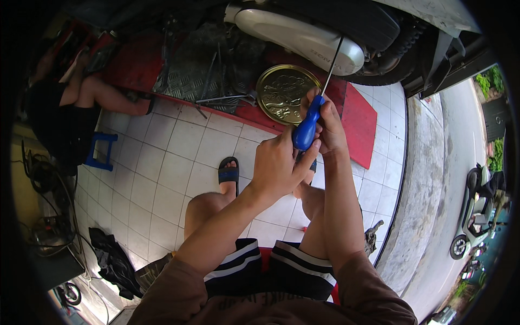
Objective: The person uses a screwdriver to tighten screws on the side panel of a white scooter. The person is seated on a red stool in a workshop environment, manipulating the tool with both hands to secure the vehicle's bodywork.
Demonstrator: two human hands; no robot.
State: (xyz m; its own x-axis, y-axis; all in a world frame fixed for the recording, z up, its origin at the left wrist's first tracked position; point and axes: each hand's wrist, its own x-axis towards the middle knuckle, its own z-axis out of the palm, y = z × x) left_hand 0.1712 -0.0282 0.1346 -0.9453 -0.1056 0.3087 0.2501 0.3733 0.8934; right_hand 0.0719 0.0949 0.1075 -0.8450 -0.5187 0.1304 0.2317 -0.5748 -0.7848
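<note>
A long screwdriver [306,129] with a blue handle and thin metal shaft points up and away from me. My right hand [333,129] grips the front of the handle near the shaft. Curled around the butt end, my left hand [275,163] has its thumb just below the handle. Beyond them is the pale silver side cover [295,38] of a scooter. The shaft's tip overlaps the cover's right part in the head view; whether it touches, I cannot tell. Just behind my hands, a round gold-coloured embossed tray [261,91] lies on the red platform.
Metal tools [227,98] lie on the red platform [358,127] left of the tray. At far left another person [57,114] sits by a blue stool [102,150]. White floor tiles [168,179] surround my feet. A parked scooter [474,214] stands across the road at right.
</note>
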